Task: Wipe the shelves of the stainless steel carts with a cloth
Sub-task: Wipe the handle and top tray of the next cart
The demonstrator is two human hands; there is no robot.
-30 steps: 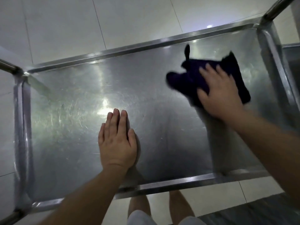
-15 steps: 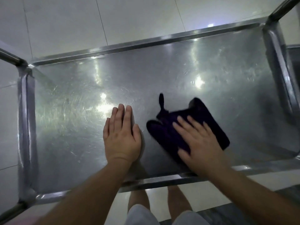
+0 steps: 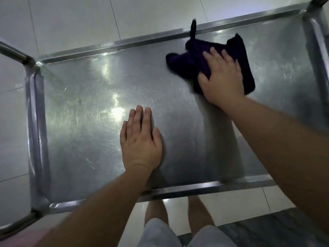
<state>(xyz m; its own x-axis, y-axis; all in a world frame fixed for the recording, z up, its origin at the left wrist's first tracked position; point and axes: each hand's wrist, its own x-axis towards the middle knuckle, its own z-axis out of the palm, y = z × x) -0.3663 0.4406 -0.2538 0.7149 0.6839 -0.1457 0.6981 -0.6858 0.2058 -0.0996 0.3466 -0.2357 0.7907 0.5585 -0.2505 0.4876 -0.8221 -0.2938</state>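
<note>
Cart shelf (image 3: 80, 132) filling most of the view, steel, scuffed with swirl marks and bright glare patches, raised rim on all 4 sides; pale tiled floor (image 3: 71, 20) beyond and beneath; right end of the shelf cut off by the frame edge, so unclear whether that strip is wiped. Cloth (image 3: 246, 68), dark purple, now up at the far right of the shelf, near the back rim, its hanging loop crossing that rim; half a second ago down by the near rim, close to the other hand; 1 second ago already up on the right; so a back-and-forth stroke over the right half, probably mid-pass, left half likely yet to do. Right hand (image 3: 222, 81) spread flat on the cloth, fingers fairly straight, pressing rather than clutching; thumb edge at the cloth's left side; underside of the palm hidden. Left hand (image 3: 140, 139) flat on bare steel near the middle, fingers straight and together, holding nothing, seemingly bracing; unmoved across the 3 views. Cloth edges smeared by motion, folds hard to read; lower shelves, if any, not visible; any wet streaks impossible to tell apart from glare.
</note>
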